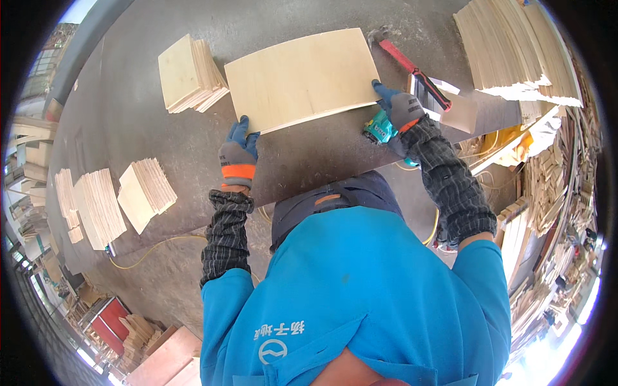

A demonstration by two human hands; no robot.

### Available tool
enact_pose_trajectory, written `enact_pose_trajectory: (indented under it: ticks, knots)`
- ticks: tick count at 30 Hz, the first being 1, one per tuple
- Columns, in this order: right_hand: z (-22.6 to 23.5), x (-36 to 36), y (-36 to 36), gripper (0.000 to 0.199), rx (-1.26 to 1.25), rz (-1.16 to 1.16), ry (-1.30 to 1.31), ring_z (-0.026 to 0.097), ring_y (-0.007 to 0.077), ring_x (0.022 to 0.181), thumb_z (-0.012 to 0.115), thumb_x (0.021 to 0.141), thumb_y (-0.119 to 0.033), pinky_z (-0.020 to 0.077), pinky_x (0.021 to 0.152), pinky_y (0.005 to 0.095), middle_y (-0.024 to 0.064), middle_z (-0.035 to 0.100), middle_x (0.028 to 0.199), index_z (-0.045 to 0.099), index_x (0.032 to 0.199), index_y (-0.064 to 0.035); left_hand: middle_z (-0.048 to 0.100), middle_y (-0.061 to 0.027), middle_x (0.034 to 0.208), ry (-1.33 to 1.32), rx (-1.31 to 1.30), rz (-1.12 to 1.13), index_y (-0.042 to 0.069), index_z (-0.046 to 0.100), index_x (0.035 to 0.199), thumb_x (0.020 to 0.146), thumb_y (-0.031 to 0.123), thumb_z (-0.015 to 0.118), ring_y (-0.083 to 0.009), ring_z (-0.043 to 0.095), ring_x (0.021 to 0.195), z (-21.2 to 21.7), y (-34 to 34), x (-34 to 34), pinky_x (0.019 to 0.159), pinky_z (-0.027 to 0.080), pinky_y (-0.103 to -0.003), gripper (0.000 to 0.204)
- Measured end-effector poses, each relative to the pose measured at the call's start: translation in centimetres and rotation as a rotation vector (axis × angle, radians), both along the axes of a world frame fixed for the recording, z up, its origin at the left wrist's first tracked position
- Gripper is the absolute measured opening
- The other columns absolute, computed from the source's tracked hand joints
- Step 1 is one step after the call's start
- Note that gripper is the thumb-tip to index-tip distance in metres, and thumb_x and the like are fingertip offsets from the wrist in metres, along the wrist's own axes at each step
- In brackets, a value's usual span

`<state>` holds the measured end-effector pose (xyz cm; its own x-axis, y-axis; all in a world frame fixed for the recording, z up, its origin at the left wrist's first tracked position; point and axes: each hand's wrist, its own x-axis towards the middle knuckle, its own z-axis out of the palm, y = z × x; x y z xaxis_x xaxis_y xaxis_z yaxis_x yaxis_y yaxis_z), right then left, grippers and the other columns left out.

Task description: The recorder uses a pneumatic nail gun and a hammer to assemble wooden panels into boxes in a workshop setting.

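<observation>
A wide, pale plywood panel [302, 80] lies tilted over the dark worktable [309, 161] in front of me. My left hand [239, 151], in a grey and blue glove with an orange cuff, pinches its near left corner between thumb and fingers. At the near right corner, my gloved right hand [400, 108] grips the edge, thumb on top. Right below that hand lies a teal power tool [380, 128], partly hidden by the hand and sleeve; its exact kind I cannot make out. A red and black handled hammer [417, 72] rests just beyond my right hand.
A stack of small boards [191, 74] stands left of the panel. Several more board piles [100, 207] line the table's left side. Tall board stacks [508, 51] fill the far right. A yellow hose [151, 249] runs below the table edge. Scrap wood [547, 193] lies at right.
</observation>
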<state>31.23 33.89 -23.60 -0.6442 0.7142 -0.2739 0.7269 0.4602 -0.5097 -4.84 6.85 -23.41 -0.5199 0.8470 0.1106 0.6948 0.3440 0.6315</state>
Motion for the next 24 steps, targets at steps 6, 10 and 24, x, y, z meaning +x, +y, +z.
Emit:
enact_pose_trajectory:
  ticks: [6, 10, 24]
  knots:
    - [-2.4, 0.6, 0.7, 0.046, -0.017, -0.004, 0.092, 0.071, 0.0273, 0.122, 0.049, 0.111, -0.004, 0.0585, 0.106, 0.0369, 0.0226, 0.069, 0.139, 0.054, 0.157, -0.0104, 0.071, -0.0247, 0.135, 0.027, 0.025, 0.002, 0.004, 0.069, 0.140, 0.095, 0.013, 0.081, -0.0345, 0.073, 0.117, -0.6, -0.1, -0.1, 0.097, 0.059, -0.039, 0.048]
    - [1.0, -0.6, -0.1, 0.048, 0.054, 0.038, -0.099, 0.070, 0.0293, 0.124, 0.048, 0.111, -0.003, 0.0579, 0.108, 0.0359, 0.0232, 0.066, 0.143, 0.052, 0.158, -0.0110, 0.071, -0.0242, 0.133, -0.015, 0.058, 0.011, 0.004, 0.069, 0.140, 0.095, 0.013, 0.080, -0.0359, 0.073, 0.116, -0.9, -0.4, -0.1, 0.097, 0.059, -0.039, 0.047]
    - [-1.6, 0.6, 0.5, 0.056, 0.094, 0.073, 0.022, 0.073, 0.0415, 0.105, 0.053, 0.105, -0.010, 0.0580, 0.090, 0.0478, 0.0261, 0.073, 0.117, 0.047, 0.160, -0.0113, 0.058, -0.0149, 0.155, 0.399, 0.102, -0.496, 0.020, 0.077, 0.129, 0.086, 0.039, 0.084, -0.0380, 0.049, 0.147, 5.3, 10.0, 8.1, 0.118, 0.044, -0.055, 0.047]
